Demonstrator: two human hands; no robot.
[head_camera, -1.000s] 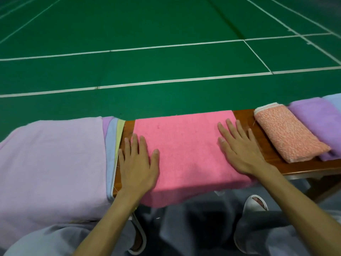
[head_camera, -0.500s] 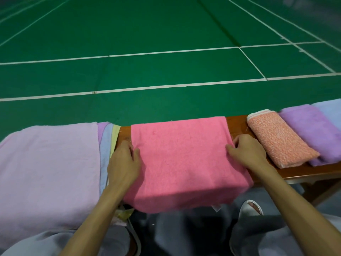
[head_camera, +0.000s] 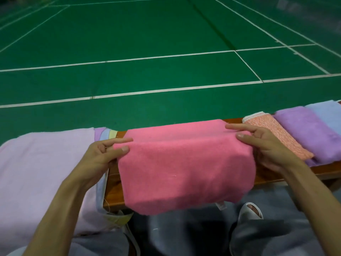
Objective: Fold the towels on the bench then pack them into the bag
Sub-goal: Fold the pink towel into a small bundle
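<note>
Two hands hold one pink towel (head_camera: 184, 163) by its side edges. The left hand (head_camera: 99, 156) pinches the left edge, with the thumb on top of the cloth. The right hand (head_camera: 265, 145) pinches the right edge the same way, thumb on top. The towel is stretched between the hands, right in the middle. Its far part lies on the brown table (head_camera: 114, 191), and its near part hangs down over the front edge toward the person's legs. A small white tag (head_camera: 220, 205) shows at the bottom edge.

Left of the left hand lies a big light purple towel (head_camera: 46, 172), spread flat over the table, with thin strips of purple, blue and yellow cloth peeking out beside it. Right of the right hand sit three folded towels in a row: an orange towel (head_camera: 276, 137) just beside the hand, then a purple towel (head_camera: 310, 130), then a blue towel (head_camera: 328, 111). Behind the table is a green floor (head_camera: 147, 34) with white lines. A grey slipper (head_camera: 251, 211) shows below, near the right arm
</note>
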